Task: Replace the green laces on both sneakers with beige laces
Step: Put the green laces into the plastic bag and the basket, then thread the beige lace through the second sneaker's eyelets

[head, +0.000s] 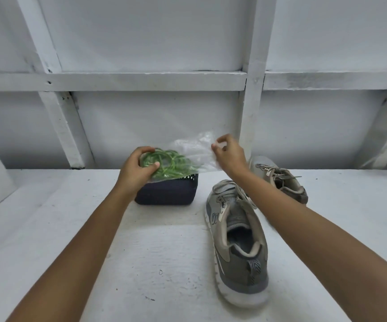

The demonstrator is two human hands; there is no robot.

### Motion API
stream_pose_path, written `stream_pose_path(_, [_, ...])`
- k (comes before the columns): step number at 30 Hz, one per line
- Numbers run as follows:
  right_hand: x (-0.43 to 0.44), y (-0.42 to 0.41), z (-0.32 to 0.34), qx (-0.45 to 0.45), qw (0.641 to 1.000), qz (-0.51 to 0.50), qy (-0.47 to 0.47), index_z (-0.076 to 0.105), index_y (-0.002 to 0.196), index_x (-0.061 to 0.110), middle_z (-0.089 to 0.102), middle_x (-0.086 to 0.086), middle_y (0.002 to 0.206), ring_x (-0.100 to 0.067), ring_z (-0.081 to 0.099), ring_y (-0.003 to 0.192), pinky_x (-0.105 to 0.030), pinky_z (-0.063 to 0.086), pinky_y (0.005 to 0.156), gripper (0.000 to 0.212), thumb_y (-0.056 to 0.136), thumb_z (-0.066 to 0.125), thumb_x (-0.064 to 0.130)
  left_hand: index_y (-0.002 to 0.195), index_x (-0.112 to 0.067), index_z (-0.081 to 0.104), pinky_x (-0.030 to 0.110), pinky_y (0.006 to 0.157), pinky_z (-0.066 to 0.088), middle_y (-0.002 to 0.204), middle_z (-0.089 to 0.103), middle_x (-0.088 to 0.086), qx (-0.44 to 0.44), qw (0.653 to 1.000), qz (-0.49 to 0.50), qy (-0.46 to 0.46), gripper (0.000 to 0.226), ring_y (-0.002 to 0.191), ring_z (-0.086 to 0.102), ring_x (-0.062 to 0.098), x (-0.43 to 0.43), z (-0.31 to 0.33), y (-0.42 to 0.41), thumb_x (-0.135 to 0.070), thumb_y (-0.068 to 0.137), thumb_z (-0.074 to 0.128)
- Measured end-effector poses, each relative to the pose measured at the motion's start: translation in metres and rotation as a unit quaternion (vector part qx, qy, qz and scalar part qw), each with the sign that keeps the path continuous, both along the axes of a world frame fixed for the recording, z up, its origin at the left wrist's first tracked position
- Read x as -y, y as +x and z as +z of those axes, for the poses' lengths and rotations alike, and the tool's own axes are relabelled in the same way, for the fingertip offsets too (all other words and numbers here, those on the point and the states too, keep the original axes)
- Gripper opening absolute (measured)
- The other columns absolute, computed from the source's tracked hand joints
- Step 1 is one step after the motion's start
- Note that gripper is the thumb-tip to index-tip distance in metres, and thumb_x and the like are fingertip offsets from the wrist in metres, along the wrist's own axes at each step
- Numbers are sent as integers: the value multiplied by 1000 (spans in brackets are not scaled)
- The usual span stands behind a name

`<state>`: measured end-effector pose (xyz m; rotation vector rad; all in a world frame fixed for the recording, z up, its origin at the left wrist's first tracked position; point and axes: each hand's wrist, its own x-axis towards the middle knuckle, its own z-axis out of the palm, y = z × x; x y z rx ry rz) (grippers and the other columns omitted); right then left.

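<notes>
Left hand [138, 168] grips green laces [174, 162], right hand [229, 155] pinches bag [191, 147]; sneaker [239, 249] points away.

Green laces [169, 162] bundled in clear bag [195, 147]; grey beige-laced sneakers [239, 240] alongside

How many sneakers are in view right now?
2. The near sneaker lies right of the dark basket, heel toward the camera. The far sneaker sits behind it, farther right, partly hidden by the right forearm.
</notes>
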<state>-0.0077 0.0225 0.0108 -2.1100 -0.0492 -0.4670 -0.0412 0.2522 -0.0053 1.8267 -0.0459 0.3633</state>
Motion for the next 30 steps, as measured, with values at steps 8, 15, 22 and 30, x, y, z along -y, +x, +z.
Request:
stream_pose_path(8, [-36, 10, -7, -70, 968, 119, -210, 66, 111, 7, 68, -10, 107, -24, 63, 99, -28, 47, 83, 25, 89, 56, 10, 126, -17, 56, 31, 97, 38, 129, 35, 15, -67, 916, 56, 391, 39, 109, 52, 32, -20, 4, 45, -11, 87, 58])
stream_pose_path(15, [-53, 19, -31, -80, 891, 116, -432, 69, 95, 13, 66, -10, 103, -32, 50, 106, -32, 39, 77, 18, 84, 56, 19, 117, -21, 63, 45, 98, 38, 127, 40, 8, -147, 804, 25, 575, 30, 109, 52, 30, -19, -24, 57, -15, 89, 55])
stream_pose_path(22, [-50, 22, -39, -136, 838, 128, -512, 62, 118, 10, 32, -12, 142, -35, 27, 128, -46, 26, 105, 52, 96, 39, 50, 85, -16, 61, 45, 100, 32, 124, 50, 11, -210, 729, 29, 651, 13, 120, 40, 33, -13, -24, 69, -17, 86, 48])
stream_pose_path(30, [-14, 7, 1, -131, 900, 193, -368, 64, 122, 26, 45, -10, 138, -29, 35, 132, -44, 30, 110, 39, 95, 45, 47, 121, -21, 60, 45, 101, 29, 135, 42, 13, -71, 805, 65, 586, 35, 125, 31, 33, 13, -13, 62, -36, 94, 45])
